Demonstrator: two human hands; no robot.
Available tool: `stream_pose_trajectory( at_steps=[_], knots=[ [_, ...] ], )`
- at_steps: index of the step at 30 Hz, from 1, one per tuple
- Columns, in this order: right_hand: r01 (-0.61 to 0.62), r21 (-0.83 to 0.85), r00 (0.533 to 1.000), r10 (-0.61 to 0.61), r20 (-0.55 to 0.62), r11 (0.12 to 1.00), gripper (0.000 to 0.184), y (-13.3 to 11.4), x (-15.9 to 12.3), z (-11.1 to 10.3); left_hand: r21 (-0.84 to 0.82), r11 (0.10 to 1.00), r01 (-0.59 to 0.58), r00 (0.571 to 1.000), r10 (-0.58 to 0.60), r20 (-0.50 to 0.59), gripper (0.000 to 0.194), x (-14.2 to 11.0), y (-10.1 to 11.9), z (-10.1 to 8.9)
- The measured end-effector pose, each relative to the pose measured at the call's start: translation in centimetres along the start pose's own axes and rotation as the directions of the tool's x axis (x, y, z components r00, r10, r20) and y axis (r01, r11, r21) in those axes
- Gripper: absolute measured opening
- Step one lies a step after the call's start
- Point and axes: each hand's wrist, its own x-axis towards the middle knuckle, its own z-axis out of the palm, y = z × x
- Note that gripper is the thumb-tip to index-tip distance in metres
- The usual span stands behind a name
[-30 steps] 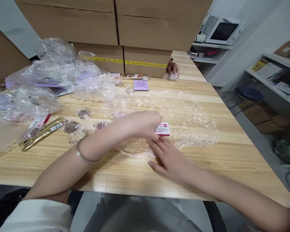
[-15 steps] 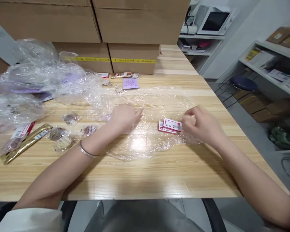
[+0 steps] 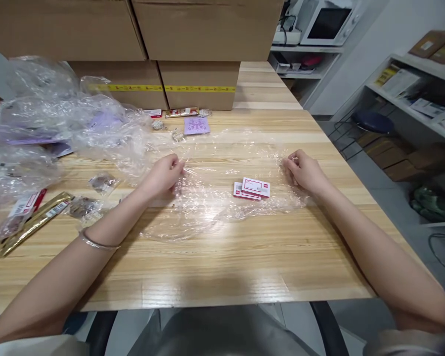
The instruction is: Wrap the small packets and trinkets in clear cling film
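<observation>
A clear plastic bag (image 3: 211, 207) lies spread over the table between my hands. My left hand (image 3: 162, 175) pinches its left side, fingers closed on the film. On the opposite side my right hand (image 3: 303, 170) also has its fingertips closed on the plastic. Several white-and-red packets (image 3: 255, 187) are stacked, slightly fanned, inside or under the film, nearer my right hand; which one I cannot tell. Left of my left forearm lie a small clear sachet with brown contents (image 3: 104, 183), another sachet (image 3: 83, 207) and a gold stick packet (image 3: 33, 225).
Crumpled plastic bags (image 3: 70, 123) with purple cards inside pile up at the left. Cardboard boxes (image 3: 200, 84) line the table's back. Before them sit a purple card (image 3: 196, 125) and a gold-and-red stick packet (image 3: 182, 112). Shelves with a microwave (image 3: 326, 23) stand beyond the right edge.
My left hand has moved left and now grips the bag's left side. My right hand has shifted slightly up. The film looks more stretched, and the packets sit slightly further left.
</observation>
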Motion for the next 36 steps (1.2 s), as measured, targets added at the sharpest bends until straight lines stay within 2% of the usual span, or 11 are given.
stream_pose_trajectory(
  at_steps=[5, 8, 10, 14, 19, 21, 24, 28, 33, 35, 36],
  knots=[
    [0.107, -0.085, 0.989, -0.115, -0.098, 0.991, 0.030, -0.2, -0.1, 0.0, 0.283, 0.959, -0.002, 1.000, 0.005, -0.011, 0.023, -0.7, -0.3, -2.6],
    [0.244, -0.277, 0.910, -0.318, -0.266, 0.930, 0.040, -1.4, -1.7, -0.5, 0.486, 0.871, -0.077, 0.963, 0.191, -0.191, 0.016, -2.4, 1.1, -2.2],
    [0.412, -0.345, 0.829, -0.504, -0.242, 0.844, 0.038, -2.8, -3.2, -0.4, 0.601, 0.782, -0.166, 0.870, 0.403, -0.284, 0.020, -4.2, 2.6, -0.6],
    [0.703, -0.163, 0.710, -0.694, 0.116, 0.692, 0.035, -5.8, -4.8, 1.1, 0.528, 0.561, -0.637, 0.706, 0.700, 0.108, 0.035, -7.5, 5.8, 4.6],
    [0.708, -0.200, 0.703, -0.651, 0.287, 0.677, 0.044, -7.7, -4.6, 2.9, 0.603, 0.404, -0.687, 0.617, 0.763, 0.192, 0.022, -8.0, 6.7, 9.6],
    [0.738, -0.241, 0.674, -0.665, 0.323, 0.630, 0.042, -8.0, -4.5, 2.9, 0.631, 0.327, -0.704, 0.562, 0.800, 0.213, 0.018, -8.0, 6.3, 10.2],
    [0.770, -0.252, 0.638, -0.692, 0.339, 0.587, 0.034, -8.1, -4.7, 2.7, 0.631, 0.186, -0.753, 0.422, 0.872, 0.247, 0.024, -8.5, 5.7, 10.2],
    [0.754, -0.193, 0.654, -0.693, 0.302, 0.628, 0.035, -7.8, -4.5, 2.8, 0.611, 0.000, -0.792, 0.208, 0.940, 0.270, 0.024, -9.7, 5.6, 9.8],
    [0.742, -0.129, 0.657, -0.675, 0.337, 0.657, 0.037, -7.5, -3.9, 2.8, 0.417, -0.136, -0.899, 0.008, 0.945, 0.327, 0.024, -10.3, 5.6, 9.9],
    [0.735, -0.131, 0.667, -0.672, 0.322, 0.666, 0.037, -7.6, -3.9, 2.9, 0.331, -0.106, -0.938, 0.017, 0.937, 0.350, 0.023, -10.3, 5.6, 10.0],
    [0.729, -0.136, 0.674, -0.670, 0.312, 0.671, 0.038, -7.5, -3.9, 2.9, 0.319, -0.015, -0.948, 0.098, 0.937, 0.337, 0.021, -10.3, 5.7, 10.1]
  ],
)
